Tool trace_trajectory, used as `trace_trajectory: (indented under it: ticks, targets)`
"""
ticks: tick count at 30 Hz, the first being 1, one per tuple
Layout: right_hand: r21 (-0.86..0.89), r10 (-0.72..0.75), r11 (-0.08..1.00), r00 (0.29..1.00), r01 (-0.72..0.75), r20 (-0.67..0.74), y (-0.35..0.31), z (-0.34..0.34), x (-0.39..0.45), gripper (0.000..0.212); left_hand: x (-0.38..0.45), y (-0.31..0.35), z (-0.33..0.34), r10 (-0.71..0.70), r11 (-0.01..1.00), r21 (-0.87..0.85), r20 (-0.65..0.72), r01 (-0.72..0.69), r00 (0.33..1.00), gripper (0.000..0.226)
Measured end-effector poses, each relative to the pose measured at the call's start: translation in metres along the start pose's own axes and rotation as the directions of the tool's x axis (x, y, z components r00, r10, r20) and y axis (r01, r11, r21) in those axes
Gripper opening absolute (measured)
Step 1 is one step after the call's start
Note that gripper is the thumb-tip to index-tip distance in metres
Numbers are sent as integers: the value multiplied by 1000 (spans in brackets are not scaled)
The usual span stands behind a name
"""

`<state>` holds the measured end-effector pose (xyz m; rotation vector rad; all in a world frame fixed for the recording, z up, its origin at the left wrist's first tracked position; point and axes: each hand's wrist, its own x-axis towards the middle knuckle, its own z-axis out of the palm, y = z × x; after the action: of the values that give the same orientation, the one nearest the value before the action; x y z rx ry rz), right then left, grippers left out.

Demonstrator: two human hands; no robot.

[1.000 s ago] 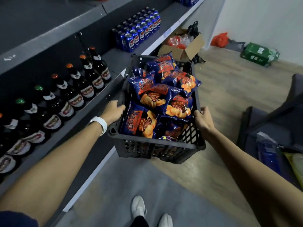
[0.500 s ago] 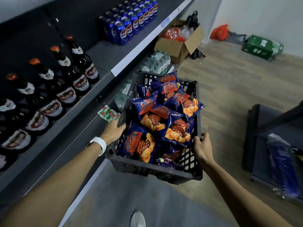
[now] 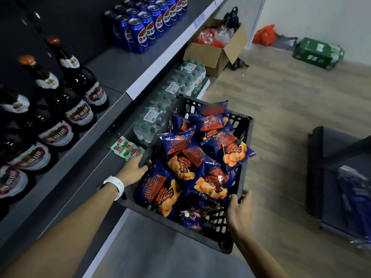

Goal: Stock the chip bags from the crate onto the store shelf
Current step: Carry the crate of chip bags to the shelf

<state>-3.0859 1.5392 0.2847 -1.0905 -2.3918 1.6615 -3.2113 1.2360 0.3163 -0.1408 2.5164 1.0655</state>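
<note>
Crate (image 3: 244,137) fills the middle of my head view, a dark slatted plastic one held between both hands and heaped with blue and orange chip bags (image 3: 202,157), none of them on the shelving. My left hand (image 3: 133,170) grips the left rim, fingers curled over the edge, a white wristband (image 3: 114,186) just behind it. My right hand (image 3: 239,212) sits at the near right corner with its fingers wrapped round the rim (motion blur softens them, but I read it as a grip). The crate hangs beside the store shelf (image 3: 128,69), tilted slightly, its left side close to the lower tier. On the upper tier I see dark bottles (image 3: 80,85) in a row at left and blue cans (image 3: 144,27) further along, with bare grey board between them. Under that tier sit shrink-wrapped packs of water bottles (image 3: 170,101) and a small green and white packet (image 3: 125,148) just beyond my left fingers. Far along the wooden floor stand an open cardboard box (image 3: 216,55), a red bag (image 3: 265,36) and a green carton (image 3: 317,53)
</note>
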Motion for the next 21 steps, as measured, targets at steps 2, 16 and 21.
trace_trajectory:
  ticks: [2, 16, 21]
  targets:
    - [15, 1, 1000, 1000, 0, -7, 0, 8, 2, 5, 8, -6, 2, 8, 1000, 9, 0, -8, 1000, 41]
    - [-3, -18, 1000, 998, 18, -59, -6, 27, 13, 13, 36, -34, 12, -47, 993, -102, 49, 51, 998, 30]
    - [-22, -19, 1000, 999, 18, -40, 2, 24, 14, 12, 36, -37, 17, -63, 987, -149, 25, 66, 998, 33]
